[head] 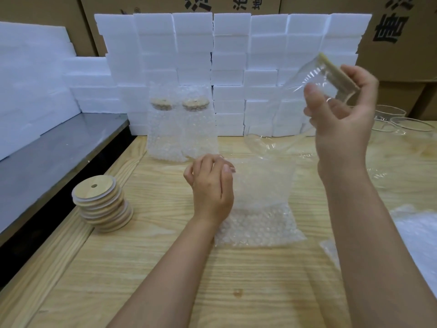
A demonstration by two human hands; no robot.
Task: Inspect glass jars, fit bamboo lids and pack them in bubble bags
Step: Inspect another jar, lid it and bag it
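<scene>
Grips with right hand (340, 119) a tilted glass jar (312, 81), bamboo lid (335, 72) fitted, raised above wooden table (236, 280), fingers curled round it. Rests left hand (210, 188), fingers curled, at edge of flat bubble bag (260, 209); unclear whether pinching. Behind, 2 bagged jars (165, 131) upright; lid stack (101, 204) left.

Right grip (340, 107) raised, fingers curled round a jar (299, 85); left grip (210, 185) low, fingers loosely curled (both forearms bare).
</scene>
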